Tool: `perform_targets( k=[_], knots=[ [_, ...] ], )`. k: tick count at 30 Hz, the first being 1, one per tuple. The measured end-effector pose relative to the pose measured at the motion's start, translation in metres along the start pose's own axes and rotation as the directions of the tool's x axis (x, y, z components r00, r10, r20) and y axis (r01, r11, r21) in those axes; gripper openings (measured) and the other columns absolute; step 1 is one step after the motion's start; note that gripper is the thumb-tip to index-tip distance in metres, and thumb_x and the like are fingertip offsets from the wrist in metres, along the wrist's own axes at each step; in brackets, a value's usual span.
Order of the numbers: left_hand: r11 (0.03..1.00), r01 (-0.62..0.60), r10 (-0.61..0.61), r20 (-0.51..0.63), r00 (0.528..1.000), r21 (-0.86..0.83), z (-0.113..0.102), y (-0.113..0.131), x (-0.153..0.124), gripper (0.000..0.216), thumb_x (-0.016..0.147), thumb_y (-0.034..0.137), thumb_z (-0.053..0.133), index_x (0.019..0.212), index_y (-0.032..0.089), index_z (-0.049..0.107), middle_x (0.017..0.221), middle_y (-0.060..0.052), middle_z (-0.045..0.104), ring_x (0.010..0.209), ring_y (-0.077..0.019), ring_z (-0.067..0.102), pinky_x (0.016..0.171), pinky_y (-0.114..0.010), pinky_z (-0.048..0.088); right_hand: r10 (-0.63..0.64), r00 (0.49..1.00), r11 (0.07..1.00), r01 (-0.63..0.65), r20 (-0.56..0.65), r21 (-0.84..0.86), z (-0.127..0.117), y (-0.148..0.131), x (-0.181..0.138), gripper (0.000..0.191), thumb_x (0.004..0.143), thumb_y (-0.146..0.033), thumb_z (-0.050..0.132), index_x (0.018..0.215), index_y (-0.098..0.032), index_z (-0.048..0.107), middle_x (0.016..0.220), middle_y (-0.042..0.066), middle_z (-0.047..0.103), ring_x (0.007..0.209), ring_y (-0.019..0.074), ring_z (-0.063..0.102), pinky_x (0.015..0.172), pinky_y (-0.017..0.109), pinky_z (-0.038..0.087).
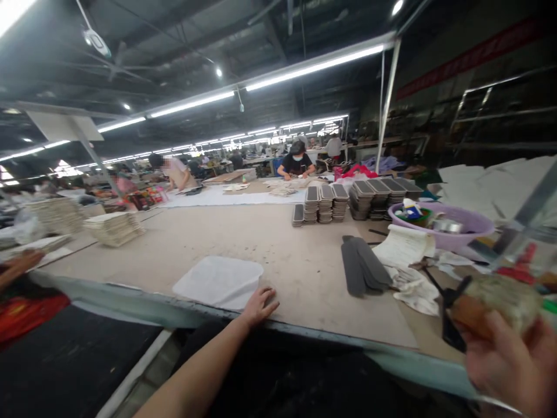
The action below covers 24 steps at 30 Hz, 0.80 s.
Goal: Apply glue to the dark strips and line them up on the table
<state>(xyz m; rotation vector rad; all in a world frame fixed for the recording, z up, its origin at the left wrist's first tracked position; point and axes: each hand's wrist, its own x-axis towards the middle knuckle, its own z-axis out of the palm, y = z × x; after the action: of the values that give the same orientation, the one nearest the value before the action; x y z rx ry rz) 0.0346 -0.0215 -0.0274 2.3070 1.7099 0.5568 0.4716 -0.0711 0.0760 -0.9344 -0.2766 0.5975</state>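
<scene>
My left hand (260,305) rests on the table near its front edge, fingers spread and holding nothing. Beside its fingertips lies a white sheet (217,281) with rounded corners. At the far right, my right hand (509,354) is closed around a rounded, mottled brown and pale thing (500,299); blur hides its exact kind. A black object (450,316) stands just left of that thing, and I cannot tell whether they are joined. Between my hands, several dark grey rounded strips (363,267) lie overlapped on the table.
Stacks of grey-topped pieces (324,203) stand toward the back, left of a purple basin (465,220) of small items. A crumpled white cloth (415,287) lies near the basin. Pale stacks (114,227) are at left. A co-worker's arm (20,267) reaches in; another person (298,162) works opposite.
</scene>
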Motion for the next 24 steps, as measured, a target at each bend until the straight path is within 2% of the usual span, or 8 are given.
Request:
perform_targets(
  k=[1,4,7,10,14,17,20,24],
  knots=[
    [1.000,-0.009,0.009,-0.023,1.000,0.005,0.001,0.000,0.002,0.050,0.086,0.046,0.053,0.122,0.013,0.062,0.128,-0.016,0.056,0.121,-0.0290,0.052,0.108,-0.044,0.040,-0.019,1.000,0.998,0.018,0.020,0.053,0.015,0.000,-0.007,0.051,0.055,-0.026,0.074,0.101,-0.044,0.059,0.126,-0.001,0.057,0.113,0.0287,0.056,0.100,0.055,0.042],
    [0.998,-0.045,0.049,-0.098,0.994,0.041,0.009,-0.005,0.002,0.053,0.085,0.050,0.054,0.122,0.014,0.062,0.128,-0.017,0.057,0.122,-0.0324,0.052,0.109,-0.051,0.039,0.058,0.996,0.987,-0.067,0.068,0.146,0.052,0.006,-0.023,0.048,0.055,-0.033,0.071,0.100,-0.030,0.056,0.109,0.003,0.062,0.093,0.0265,0.063,0.090,0.060,0.047],
    [0.998,-0.058,0.060,-0.150,0.987,0.017,0.016,-0.016,0.003,0.047,0.088,0.051,0.048,0.117,0.017,0.065,0.125,-0.014,0.061,0.119,-0.0302,0.056,0.107,-0.049,0.042,0.087,0.984,0.968,-0.121,0.155,0.221,0.086,0.018,-0.038,0.050,0.060,-0.040,0.073,0.103,-0.028,0.050,0.098,-0.001,0.062,0.080,0.0186,0.064,0.075,0.046,0.055],
    [0.998,-0.061,0.055,-0.165,0.985,-0.028,0.014,-0.023,0.004,0.045,0.088,0.052,0.048,0.108,0.018,0.069,0.122,-0.012,0.063,0.117,-0.0275,0.058,0.106,-0.045,0.044,0.126,0.967,0.935,-0.190,0.221,0.299,0.113,0.033,-0.054,0.049,0.067,-0.042,0.073,0.107,-0.029,0.049,0.100,-0.002,0.063,0.083,0.0160,0.064,0.073,0.037,0.055],
    [0.992,0.022,-0.045,-0.197,0.979,-0.121,0.008,-0.010,0.011,0.045,0.086,0.055,0.049,0.098,0.017,0.071,0.111,-0.013,0.067,0.109,-0.0277,0.063,0.099,-0.043,0.050,0.219,0.949,0.867,-0.296,0.226,0.401,0.119,0.053,-0.069,0.041,0.072,-0.043,0.071,0.106,-0.028,0.053,0.099,-0.002,0.063,0.083,0.0136,0.063,0.071,0.032,0.055],
    [0.977,0.005,-0.048,-0.199,0.979,-0.211,0.015,0.027,0.034,0.042,0.086,0.052,0.051,0.101,0.018,0.069,0.105,-0.013,0.068,0.101,-0.0269,0.065,0.093,-0.043,0.053,0.281,0.941,0.831,-0.336,0.187,0.443,0.100,0.075,-0.068,0.037,0.071,-0.037,0.071,0.104,-0.027,0.057,0.101,-0.002,0.064,0.083,0.0140,0.064,0.067,0.029,0.055],
    [0.937,-0.144,0.103,-0.141,0.985,-0.318,0.036,0.090,0.076,0.032,0.084,0.044,0.058,0.101,0.019,0.069,0.103,-0.012,0.068,0.097,-0.0244,0.065,0.091,-0.041,0.054,0.323,0.935,0.814,-0.353,0.145,0.461,0.082,0.090,-0.060,0.031,0.071,-0.037,0.069,0.098,-0.026,0.060,0.097,-0.002,0.065,0.081,0.0141,0.064,0.064,0.029,0.055],
    [0.926,-0.217,0.205,-0.071,0.976,-0.310,0.074,0.167,0.144,0.037,0.080,0.036,0.067,0.110,0.014,0.067,0.113,-0.016,0.065,0.108,-0.0273,0.059,0.099,-0.043,0.048,0.291,0.948,0.813,-0.316,0.128,0.489,0.079,0.088,-0.045,0.027,0.073,-0.037,0.065,0.097,-0.026,0.062,0.101,0.000,0.065,0.084,0.0159,0.064,0.067,0.030,0.056]
  ],
)
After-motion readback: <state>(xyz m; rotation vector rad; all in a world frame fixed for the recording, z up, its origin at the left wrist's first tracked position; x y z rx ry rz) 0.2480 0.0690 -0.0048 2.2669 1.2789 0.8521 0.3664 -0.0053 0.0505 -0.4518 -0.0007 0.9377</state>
